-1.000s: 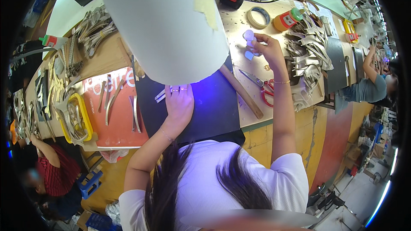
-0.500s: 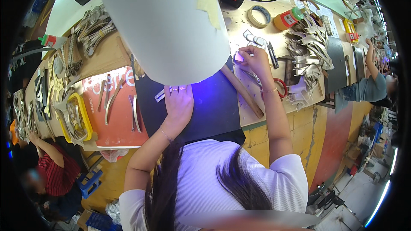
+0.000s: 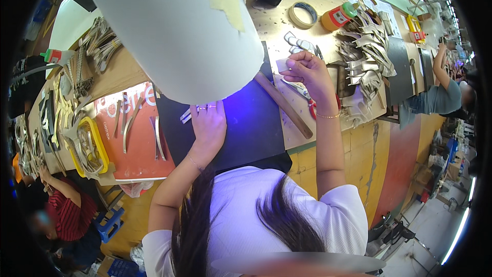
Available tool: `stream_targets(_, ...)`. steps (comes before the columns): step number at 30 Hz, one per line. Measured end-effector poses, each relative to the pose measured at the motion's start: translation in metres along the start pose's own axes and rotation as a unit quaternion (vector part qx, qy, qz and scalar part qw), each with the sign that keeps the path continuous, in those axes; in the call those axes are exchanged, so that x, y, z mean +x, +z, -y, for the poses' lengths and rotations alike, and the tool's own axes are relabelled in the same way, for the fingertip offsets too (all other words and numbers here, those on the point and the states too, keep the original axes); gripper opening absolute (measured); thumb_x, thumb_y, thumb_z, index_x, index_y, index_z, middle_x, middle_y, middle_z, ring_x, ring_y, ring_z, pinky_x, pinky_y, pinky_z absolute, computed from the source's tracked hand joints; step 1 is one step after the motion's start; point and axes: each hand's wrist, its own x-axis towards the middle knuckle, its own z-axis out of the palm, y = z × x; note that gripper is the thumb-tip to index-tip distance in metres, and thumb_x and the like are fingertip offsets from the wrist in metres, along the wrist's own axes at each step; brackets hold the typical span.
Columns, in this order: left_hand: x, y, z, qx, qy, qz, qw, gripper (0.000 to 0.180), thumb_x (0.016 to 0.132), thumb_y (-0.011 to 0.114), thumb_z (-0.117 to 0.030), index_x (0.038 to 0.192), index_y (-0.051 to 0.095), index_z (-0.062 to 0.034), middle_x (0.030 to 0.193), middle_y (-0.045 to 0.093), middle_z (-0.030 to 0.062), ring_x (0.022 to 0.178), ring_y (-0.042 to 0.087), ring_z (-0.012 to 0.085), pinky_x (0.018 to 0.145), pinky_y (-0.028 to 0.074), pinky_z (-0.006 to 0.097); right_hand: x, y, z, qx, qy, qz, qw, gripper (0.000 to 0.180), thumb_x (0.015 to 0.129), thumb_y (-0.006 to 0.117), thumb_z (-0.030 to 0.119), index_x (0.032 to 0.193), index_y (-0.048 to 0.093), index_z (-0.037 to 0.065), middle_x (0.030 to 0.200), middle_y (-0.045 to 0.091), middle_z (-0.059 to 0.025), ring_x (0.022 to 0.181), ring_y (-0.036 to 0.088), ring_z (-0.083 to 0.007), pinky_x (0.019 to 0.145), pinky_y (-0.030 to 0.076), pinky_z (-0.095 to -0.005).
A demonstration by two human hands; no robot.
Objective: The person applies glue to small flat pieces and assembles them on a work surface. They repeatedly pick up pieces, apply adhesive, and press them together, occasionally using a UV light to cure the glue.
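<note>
Noted at 11 o'clock a big white cylinder (image 3: pixel 174 36), hiding part of the black mat (image 3: pixel 251 146) at centre. Found over the mat at 9 o'clock the left hand (image 3: pixel 209 127), with fingertips hidden, cannot tell whether gripping; at 2 o'clock the right hand (image 3: pixel 311 77), with fingers pinched. Seen, smaller: metal strips (image 3: pixel 186 116) beside the left fingers, then, gripped at 1 o'clock, a thin pale piece (image 3: pixel 282 65).

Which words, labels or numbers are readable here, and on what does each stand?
Red sheet: large and small pale lettering, which I will not copy.
Orange bottle with green cap: label too small to read.
Green-capped bottle at left: label too small.
Elsewhere: nothing legible.
</note>
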Motion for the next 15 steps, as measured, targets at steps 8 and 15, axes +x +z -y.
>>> stream_targets(8,0.000,0.001,0.000,-0.004,0.000,-0.005,1.000,0.043,0.081,0.060,-0.007,0.122,0.057,0.0042,0.121,0.053,0.0143,0.123,0.047,0.0283,0.104,0.035,0.047,0.007,-0.003,-0.002,-0.168,-0.068,-0.035,0.983,0.029,0.091,0.068,0.010,0.118,0.065,-0.001,0.092,0.070,-0.0088,0.079,0.072,-0.0172,0.066,0.057,-0.0233)
stream_targets(15,0.003,-0.003,0.000,-0.001,0.004,-0.013,1.000,0.041,0.082,0.059,-0.005,0.121,0.058,0.0050,0.119,0.053,0.0155,0.121,0.048,0.0294,0.104,0.035,0.046,0.038,-0.012,-0.014,-0.503,-0.255,-0.144,0.813,0.021,0.081,0.072,0.014,0.101,0.074,0.008,0.090,0.069,-0.0111,0.080,0.068,-0.0261,0.075,0.053,-0.0360)
